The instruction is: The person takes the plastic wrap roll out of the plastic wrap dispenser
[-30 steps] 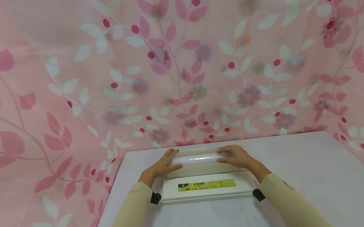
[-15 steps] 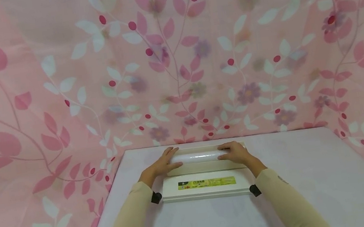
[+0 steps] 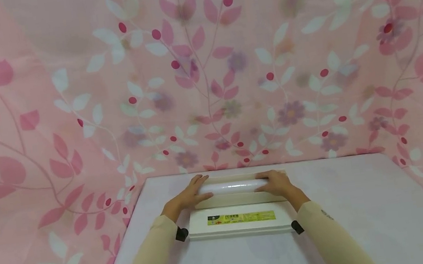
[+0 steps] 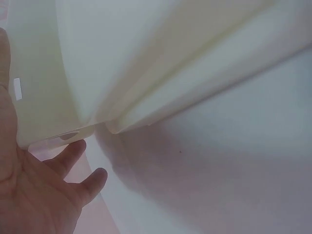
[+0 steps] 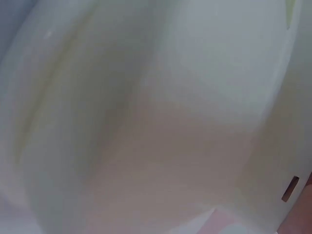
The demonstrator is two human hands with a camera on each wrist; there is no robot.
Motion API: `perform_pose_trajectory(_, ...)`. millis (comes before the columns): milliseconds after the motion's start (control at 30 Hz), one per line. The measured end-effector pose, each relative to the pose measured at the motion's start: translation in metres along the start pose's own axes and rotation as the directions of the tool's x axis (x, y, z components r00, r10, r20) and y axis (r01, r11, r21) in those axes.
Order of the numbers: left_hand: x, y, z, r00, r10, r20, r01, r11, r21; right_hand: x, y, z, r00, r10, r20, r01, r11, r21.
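In the head view, a roll of cling film (image 3: 231, 187) lies lengthwise in an opened off-white dispenser box (image 3: 229, 200). The lid (image 3: 241, 228), with a green and yellow label, is folded down toward the person. My left hand (image 3: 188, 197) holds the roll's left end between thumb and fingers. At the other end my right hand (image 3: 279, 183) grips it the same way, fingers bent over the far side. In the left wrist view, two fingers of the left hand (image 4: 44, 200) hang loose beside the box's slotted end. The right wrist view is mostly blurred box wall (image 5: 273, 146).
The box stands near the back edge of a table with a white cover (image 3: 351, 202). A pink leaf-patterned curtain (image 3: 204, 83) hangs behind and at both sides. Black wrist-camera mounts (image 3: 297, 227) sit by the lid's corners.
The head view tilts slightly up and back down. Both hands stay at the roll's ends, and the roll shows no clear movement relative to the box.
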State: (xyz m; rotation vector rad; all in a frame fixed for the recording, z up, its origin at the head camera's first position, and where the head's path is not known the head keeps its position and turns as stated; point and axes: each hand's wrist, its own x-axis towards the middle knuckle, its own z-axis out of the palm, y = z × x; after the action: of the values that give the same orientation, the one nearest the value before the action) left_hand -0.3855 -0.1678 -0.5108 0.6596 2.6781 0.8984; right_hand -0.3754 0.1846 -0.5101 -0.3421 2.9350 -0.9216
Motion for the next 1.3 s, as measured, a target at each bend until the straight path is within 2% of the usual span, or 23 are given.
perform_pose_trajectory(167, 0.002, -0.001, -0.005, 1.0, 0.013, -0.011, -0.013, 1.0, -0.001, 0.003, -0.006, -0.003, 1.0, 0.014, -0.011, -0.014, 1.0, -0.023)
perform_pose_trajectory(400, 0.003, -0.005, -0.008, 1.0, -0.014, -0.016, 0.015, 1.0, 0.015, 0.006, -0.007, 0.002, 0.999, 0.04, 0.004, -0.04, 0.999, -0.036)
perform_pose_trajectory(633, -0.002, -0.006, -0.002, 1.0, -0.026, -0.011, 0.026, 0.999, -0.018, 0.005, -0.006, 0.008, 0.998, 0.065, 0.027, -0.063, 0.997, -0.052)
perform_pose_trajectory(767, -0.003, -0.008, 0.004, 1.0, -0.009, 0.002, 0.009, 1.0, -0.003, 0.002, -0.005, 0.009, 0.997, 0.065, 0.047, -0.061, 0.995, -0.085)
perform_pose_trajectory(900, -0.001, -0.009, 0.006, 0.999, 0.019, -0.033, -0.019, 1.0, 0.001, 0.003, -0.005, 0.007, 0.998, 0.052, 0.027, -0.049, 0.994, -0.099)
perform_pose_trajectory(1100, 0.001, -0.01, 0.007, 1.0, 0.0, -0.029, -0.001, 0.999, -0.045, 0.004, -0.004, 0.006, 0.998, 0.05, 0.047, -0.044, 0.991, -0.128)
perform_pose_trajectory(1300, 0.008, -0.008, 0.006, 0.998, -0.003, -0.066, 0.0, 0.999, -0.047, 0.006, -0.004, 0.001, 0.997, 0.064, 0.047, -0.056, 0.988, -0.142)
